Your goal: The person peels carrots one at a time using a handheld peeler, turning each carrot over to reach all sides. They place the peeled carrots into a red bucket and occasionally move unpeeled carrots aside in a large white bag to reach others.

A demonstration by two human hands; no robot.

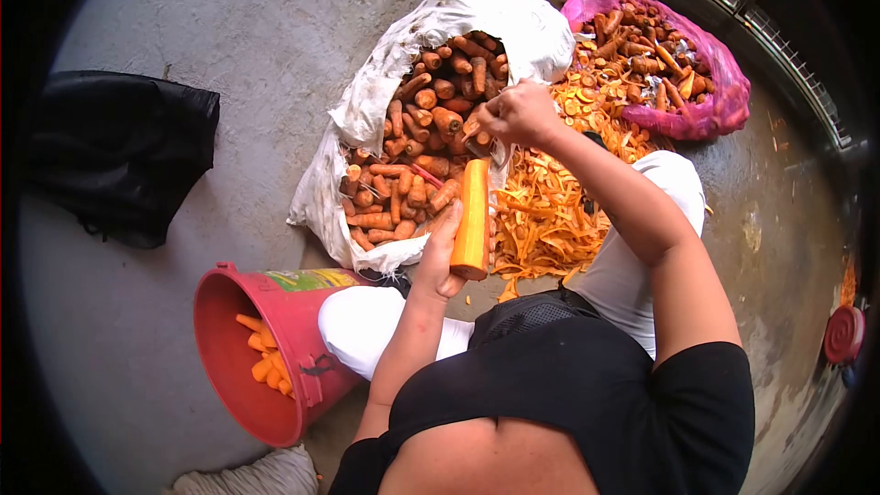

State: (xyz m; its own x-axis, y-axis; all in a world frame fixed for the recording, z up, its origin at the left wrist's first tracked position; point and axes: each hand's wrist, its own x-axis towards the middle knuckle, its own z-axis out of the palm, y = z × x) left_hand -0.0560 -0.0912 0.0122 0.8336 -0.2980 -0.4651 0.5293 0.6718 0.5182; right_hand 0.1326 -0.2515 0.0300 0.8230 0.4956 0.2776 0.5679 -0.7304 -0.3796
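Observation:
A large peeled carrot (472, 220) with a flat cut end is held by my left hand (442, 252), whose fingers wrap its left side. Just above the carrot's far end is my right hand (521, 115), its fingers closed around something small that I cannot make out. Beyond both hands a white sack (367, 64) lies open, full of unpeeled carrots (412, 192). Orange peelings (550, 220) and round slices cover the floor to the right of the carrot.
A red bucket (307, 344) on its side at the lower left holds peeled carrots (268, 353). At the upper right sits a pink bag (729, 82) of carrot pieces. Black cloth (119, 147) lies at the left, a grey cloth (252, 475) at the bottom, a red round object (843, 334) far right.

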